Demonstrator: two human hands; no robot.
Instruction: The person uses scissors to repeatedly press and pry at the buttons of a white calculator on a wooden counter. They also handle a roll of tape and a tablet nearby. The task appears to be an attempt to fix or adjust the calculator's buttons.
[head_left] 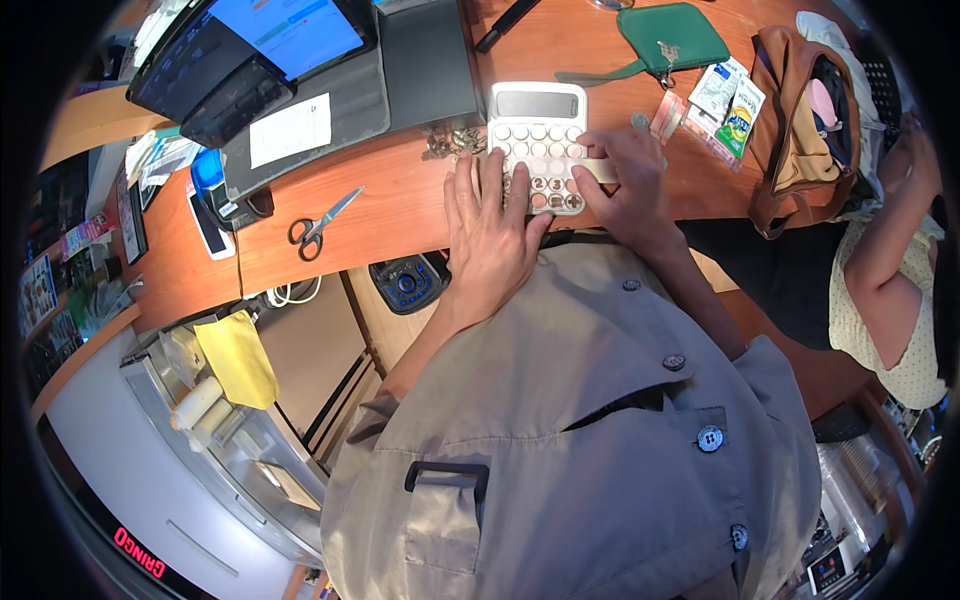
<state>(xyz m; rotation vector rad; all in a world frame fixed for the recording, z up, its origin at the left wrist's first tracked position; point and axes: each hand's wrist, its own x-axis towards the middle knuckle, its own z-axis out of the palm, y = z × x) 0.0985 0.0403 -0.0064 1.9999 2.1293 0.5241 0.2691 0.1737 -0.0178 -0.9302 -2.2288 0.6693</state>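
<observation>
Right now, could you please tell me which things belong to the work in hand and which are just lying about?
In use:
calculator, with the left hand and right hand at it
pale strip by the right hand

Lying about:
scissors
phone
green pouch
brown bag

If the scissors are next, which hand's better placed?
Left, probably: the left hand is at the calculator's left edge, nearer the scissors; the right hand is farther off, at its right edge.
</observation>
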